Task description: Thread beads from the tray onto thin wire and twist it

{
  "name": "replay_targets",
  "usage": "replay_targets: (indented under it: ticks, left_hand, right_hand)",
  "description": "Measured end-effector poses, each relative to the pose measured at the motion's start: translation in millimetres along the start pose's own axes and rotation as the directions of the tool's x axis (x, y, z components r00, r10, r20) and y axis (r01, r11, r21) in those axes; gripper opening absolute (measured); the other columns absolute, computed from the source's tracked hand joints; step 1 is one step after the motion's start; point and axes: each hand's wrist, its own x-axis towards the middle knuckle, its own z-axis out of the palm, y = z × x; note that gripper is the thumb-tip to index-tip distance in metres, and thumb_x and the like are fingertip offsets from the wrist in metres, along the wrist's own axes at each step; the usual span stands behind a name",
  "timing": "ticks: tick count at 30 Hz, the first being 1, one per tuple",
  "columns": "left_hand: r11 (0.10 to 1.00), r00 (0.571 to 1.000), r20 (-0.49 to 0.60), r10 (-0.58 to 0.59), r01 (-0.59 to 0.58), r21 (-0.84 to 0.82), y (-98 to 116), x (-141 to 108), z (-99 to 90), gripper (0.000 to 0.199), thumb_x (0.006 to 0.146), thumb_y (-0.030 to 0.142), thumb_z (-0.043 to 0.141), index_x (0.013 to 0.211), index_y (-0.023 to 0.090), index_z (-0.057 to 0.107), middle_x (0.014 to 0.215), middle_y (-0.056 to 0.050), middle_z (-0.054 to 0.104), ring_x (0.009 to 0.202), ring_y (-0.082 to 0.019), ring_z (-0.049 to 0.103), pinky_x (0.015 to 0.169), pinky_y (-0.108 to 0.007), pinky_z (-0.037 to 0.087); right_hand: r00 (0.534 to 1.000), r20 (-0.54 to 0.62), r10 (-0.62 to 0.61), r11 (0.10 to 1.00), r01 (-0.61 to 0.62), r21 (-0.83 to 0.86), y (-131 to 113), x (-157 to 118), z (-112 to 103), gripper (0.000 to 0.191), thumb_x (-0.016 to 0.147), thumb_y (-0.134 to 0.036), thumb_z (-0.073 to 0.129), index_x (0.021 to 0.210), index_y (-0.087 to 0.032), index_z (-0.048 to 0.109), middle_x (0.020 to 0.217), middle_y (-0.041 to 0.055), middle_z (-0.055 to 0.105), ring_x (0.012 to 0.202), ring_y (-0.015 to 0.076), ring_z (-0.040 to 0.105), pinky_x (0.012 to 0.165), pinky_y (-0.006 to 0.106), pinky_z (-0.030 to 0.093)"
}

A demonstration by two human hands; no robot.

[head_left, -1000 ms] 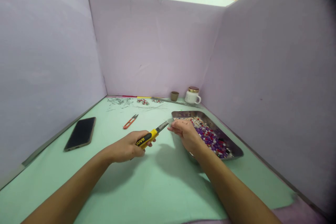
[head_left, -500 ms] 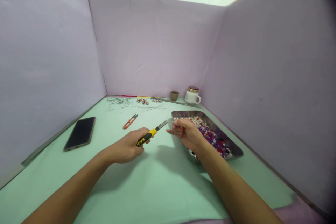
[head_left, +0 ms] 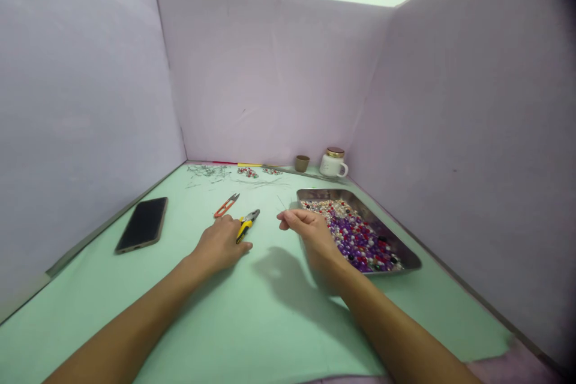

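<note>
My left hand (head_left: pixel 220 244) is low over the table, its fingers curled over one side of a pair of pliers (head_left: pixel 245 229) with yellow and black handles. The jaws of the pliers point away and to the right, and the thumb lies beside the handle. My right hand (head_left: pixel 310 234) pinches thin wire (head_left: pixel 282 204) between thumb and fingertips, in front of the left side of a metal tray (head_left: pixel 407 252). Purple, red, white and black beads (head_left: pixel 360 237) fill the tray. Beyond my left hand lie orange thread snips (head_left: pixel 225 206).
A phone (head_left: pixel 143 225) lies at the left. Along the back are wire pieces (head_left: pixel 207 173), small beaded pieces (head_left: pixel 247 173), a brown cup (head_left: pixel 302 163) and a white lidded mug (head_left: pixel 332 163). Pale partition walls (head_left: pixel 270 78) enclose the table on three sides.
My left hand has lowered the pliers to the table, away from my right hand, and they have turned to point farther forward. My right hand has shifted slightly left with the wire.
</note>
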Motion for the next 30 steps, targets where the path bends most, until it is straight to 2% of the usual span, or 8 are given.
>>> replay_targets:
  ticks: [3, 5, 7, 10, 13, 20, 27, 30]
  left_hand:
    - [0.991, 1.000, -0.007, -0.006, 0.007, 0.137, -3, 1, 1.6, 0.028, 0.061, 0.045, 0.054, 0.069, 0.018, 0.052, 0.086, -0.012, 0.054, 0.088, -0.029, 0.049, 0.064, -0.034, 0.037]
    - [0.996, 0.993, -0.113, 0.017, -0.007, 0.089, -1, 1, -2.8, 0.027, 0.066, 0.043, 0.051, 0.072, 0.017, 0.054, 0.089, -0.012, 0.056, 0.090, -0.028, 0.049, 0.069, -0.035, 0.038]
    - [0.994, 0.968, -0.248, 0.040, -0.063, -0.086, 4, -1, -9.7, 0.028, 0.071, 0.042, 0.046, 0.080, 0.017, 0.054, 0.092, -0.009, 0.057, 0.089, -0.024, 0.050, 0.074, -0.035, 0.038]
    - [0.862, 0.980, -0.182, 0.081, -0.161, -0.481, 15, -6, -17.1, 0.030, 0.075, 0.043, 0.042, 0.082, 0.015, 0.052, 0.080, -0.004, 0.059, 0.073, -0.016, 0.054, 0.067, -0.029, 0.043]
    - [0.784, 0.973, -0.215, 0.083, -0.197, -0.589, 25, -12, -16.2, 0.027, 0.071, 0.038, 0.049, 0.083, 0.014, 0.055, 0.079, -0.002, 0.060, 0.073, -0.015, 0.054, 0.069, -0.028, 0.043]
    - [0.817, 0.950, -0.280, 0.140, -0.271, -0.510, 35, -20, -7.9, 0.015, 0.072, 0.024, 0.046, 0.062, 0.016, 0.054, 0.062, 0.002, 0.056, 0.063, -0.011, 0.050, 0.063, -0.024, 0.041]
    - [0.927, 0.920, -0.346, 0.182, -0.278, -0.253, 36, -23, -2.3, 0.022, 0.072, 0.025, 0.046, 0.053, 0.017, 0.051, 0.052, 0.002, 0.053, 0.054, -0.011, 0.045, 0.064, -0.027, 0.037]
    - [0.943, 0.923, -0.290, 0.251, -0.301, -0.142, 35, -23, -4.0, 0.025, 0.074, 0.027, 0.043, 0.052, 0.018, 0.051, 0.051, 0.002, 0.053, 0.053, -0.011, 0.044, 0.066, -0.027, 0.036]
  right_hand:
    - [0.998, 0.034, 0.048, 0.999, -0.049, 0.012, 6, -5, 7, 0.021, 0.069, -0.036, 0.057, 0.069, -0.016, 0.066, 0.064, 0.0030, 0.061, 0.067, 0.0145, 0.053, 0.068, 0.029, 0.039]
    - [0.997, 0.061, 0.052, 0.998, -0.053, 0.023, 11, -7, 11, 0.023, 0.069, -0.037, 0.057, 0.069, -0.016, 0.066, 0.066, 0.0033, 0.062, 0.068, 0.0147, 0.054, 0.069, 0.029, 0.039]
    - [0.996, 0.080, 0.050, 0.998, -0.053, 0.028, 16, -8, 12, 0.024, 0.069, -0.038, 0.057, 0.070, -0.016, 0.066, 0.067, 0.0035, 0.062, 0.069, 0.0153, 0.055, 0.070, 0.030, 0.040]
    - [0.993, 0.097, 0.060, 0.998, -0.063, 0.023, 21, -9, 14, 0.026, 0.068, -0.040, 0.058, 0.072, -0.016, 0.067, 0.068, 0.0042, 0.063, 0.070, 0.0166, 0.056, 0.072, 0.032, 0.041]
    - [0.990, 0.124, 0.065, 0.998, -0.065, -0.004, 23, -11, 16, 0.026, 0.068, -0.040, 0.058, 0.071, -0.015, 0.067, 0.068, 0.0049, 0.063, 0.071, 0.0172, 0.055, 0.073, 0.032, 0.041]
    - [0.985, 0.164, 0.047, 0.995, -0.032, -0.092, 19, -14, 19, 0.028, 0.071, -0.040, 0.054, 0.062, -0.016, 0.065, 0.064, 0.0031, 0.062, 0.066, 0.0160, 0.053, 0.067, 0.028, 0.039]
    - [0.998, 0.055, -0.002, 0.994, 0.008, -0.111, 21, -16, 26, 0.026, 0.070, -0.035, 0.053, 0.055, -0.015, 0.062, 0.057, 0.0013, 0.058, 0.061, 0.0151, 0.051, 0.060, 0.026, 0.036]
    - [1.000, -0.018, 0.017, 0.997, -0.018, -0.073, 26, -12, 25, 0.022, 0.068, -0.034, 0.055, 0.058, -0.016, 0.063, 0.057, 0.0013, 0.058, 0.062, 0.0157, 0.051, 0.063, 0.027, 0.037]
